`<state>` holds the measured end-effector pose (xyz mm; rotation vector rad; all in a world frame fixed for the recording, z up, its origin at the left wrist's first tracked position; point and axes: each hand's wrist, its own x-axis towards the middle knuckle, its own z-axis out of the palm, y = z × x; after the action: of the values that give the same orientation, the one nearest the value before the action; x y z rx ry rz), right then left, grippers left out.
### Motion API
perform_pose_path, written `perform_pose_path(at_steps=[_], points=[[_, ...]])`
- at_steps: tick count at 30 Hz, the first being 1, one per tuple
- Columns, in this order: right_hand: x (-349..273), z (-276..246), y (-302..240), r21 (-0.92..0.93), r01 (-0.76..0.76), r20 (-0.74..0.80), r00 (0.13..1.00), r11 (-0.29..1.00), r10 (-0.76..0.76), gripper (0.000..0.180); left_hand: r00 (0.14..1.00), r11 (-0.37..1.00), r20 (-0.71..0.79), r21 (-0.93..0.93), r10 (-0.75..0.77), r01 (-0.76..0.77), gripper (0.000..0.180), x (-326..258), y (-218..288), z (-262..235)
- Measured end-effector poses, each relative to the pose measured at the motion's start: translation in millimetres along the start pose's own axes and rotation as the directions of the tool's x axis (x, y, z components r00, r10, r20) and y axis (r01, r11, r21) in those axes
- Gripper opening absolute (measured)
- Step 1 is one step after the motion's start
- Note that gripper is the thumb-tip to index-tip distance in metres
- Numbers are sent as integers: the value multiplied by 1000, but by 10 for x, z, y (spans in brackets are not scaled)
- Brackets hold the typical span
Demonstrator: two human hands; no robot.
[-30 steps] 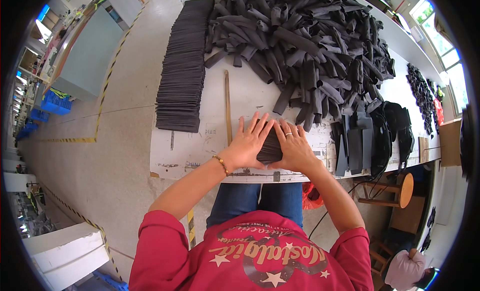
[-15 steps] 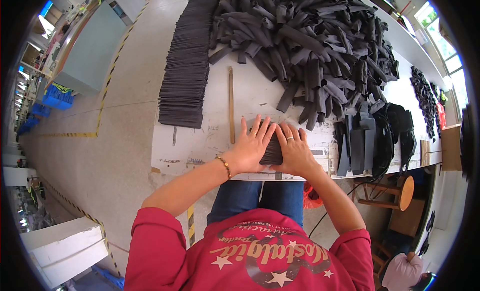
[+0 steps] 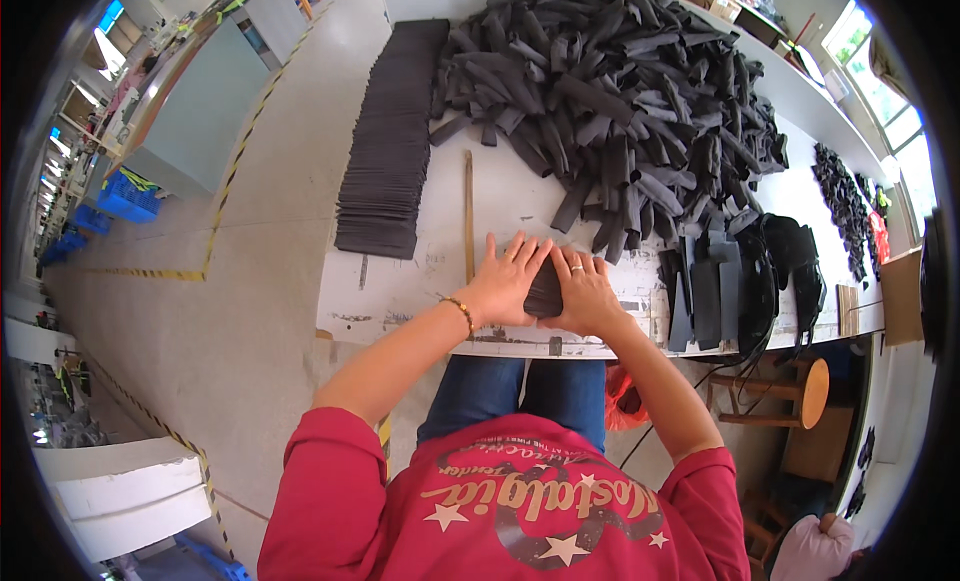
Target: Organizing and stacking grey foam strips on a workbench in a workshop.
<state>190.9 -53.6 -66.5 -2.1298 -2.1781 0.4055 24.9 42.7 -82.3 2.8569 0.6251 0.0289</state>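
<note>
On the white table (image 3: 384, 299) near its front edge, a small stack of dark grey fabric strips (image 3: 543, 297) lies between my two hands. My left hand (image 3: 507, 285) presses along its left side and top, fingers stretched away from me. From the right side my right hand (image 3: 583, 295) clasps it, with the thumb close to its near end. Part of the stack is hidden under the fingers. Beyond my left hand lies a thin wooden stick (image 3: 469, 211).
A long row of stacked dark strips (image 3: 393, 131) runs along the left. A large loose heap of dark folded pieces (image 3: 620, 111) covers the back. At the right are flat grey pieces (image 3: 712, 291) and a black bag-like item (image 3: 768, 281). A wooden stool (image 3: 812, 393) stands below the table.
Both hands stay on the stack, and the fingers have drawn in a little around it. The whole view has shifted slightly.
</note>
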Motion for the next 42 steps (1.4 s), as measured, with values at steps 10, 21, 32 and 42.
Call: perform_pose_path(at_steps=[10,21,32,42], points=[[0,176,-68,50,-56,-235,970,997,66,98,1000,1000,27,-1,9,-9,122,-8,-1,65],[19,363,-272,29,-84,-308,947,996,89,99,999,999,48,-31,-25,27,114,-2,14,50],[-23,362,-307,4,-91,-283,955,996,88,99,1000,1000,13,-17,-22,22,104,-47,27,93],[24,385,-267,47,-72,-265,961,996,82,105,1000,1000,-22,-8,-17,17,99,-12,-19,155]])
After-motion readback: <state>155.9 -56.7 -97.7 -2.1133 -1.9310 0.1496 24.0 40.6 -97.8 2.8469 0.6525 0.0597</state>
